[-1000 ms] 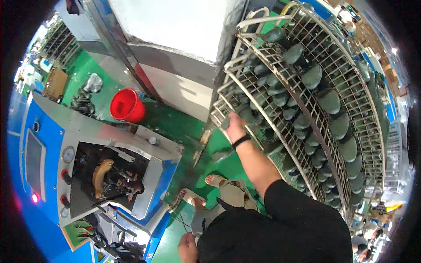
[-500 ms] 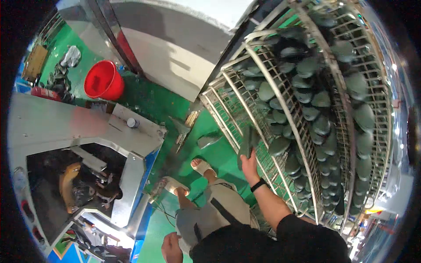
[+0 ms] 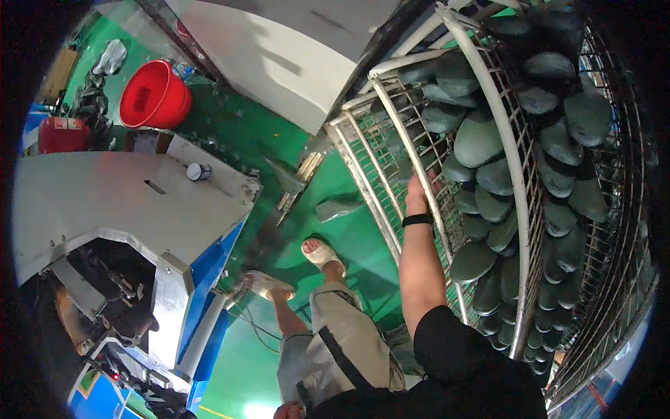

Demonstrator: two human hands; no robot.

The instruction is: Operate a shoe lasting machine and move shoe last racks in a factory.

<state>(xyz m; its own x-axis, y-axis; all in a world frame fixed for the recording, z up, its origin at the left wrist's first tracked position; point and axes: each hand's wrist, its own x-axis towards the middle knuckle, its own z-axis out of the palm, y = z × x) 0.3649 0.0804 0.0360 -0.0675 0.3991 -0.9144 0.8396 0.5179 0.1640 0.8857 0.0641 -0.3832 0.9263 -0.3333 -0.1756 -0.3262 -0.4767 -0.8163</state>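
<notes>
My right hand [image 3: 420,192], with a black band at the wrist, reaches in among the wire shelves of a pale metal rack [image 3: 391,126]. Just past its fingers is a dark green, flat oval piece [image 3: 400,155], blurred and partly behind the wires; the fingers look closed on its near end. Many similar smooth oval pieces [image 3: 478,140] lie overlapped in rows on the rack's tiers, to the right of that hand. Only a small part of my left hand [image 3: 289,410] shows at the lower edge, in front of my body, its fingers mostly cut off.
A grey and blue machine [image 3: 112,188] with an open recess stands at the left, a small white can [image 3: 198,172] on top. Behind it are a red bucket [image 3: 155,94] and a red cylinder [image 3: 63,135]. A clear plastic piece [image 3: 338,207] lies on the green floor beyond my feet.
My right hand has moved farther forward into the rack with the oval piece. My left hand has dropped toward the lower edge. The rack now appears larger and closer.
</notes>
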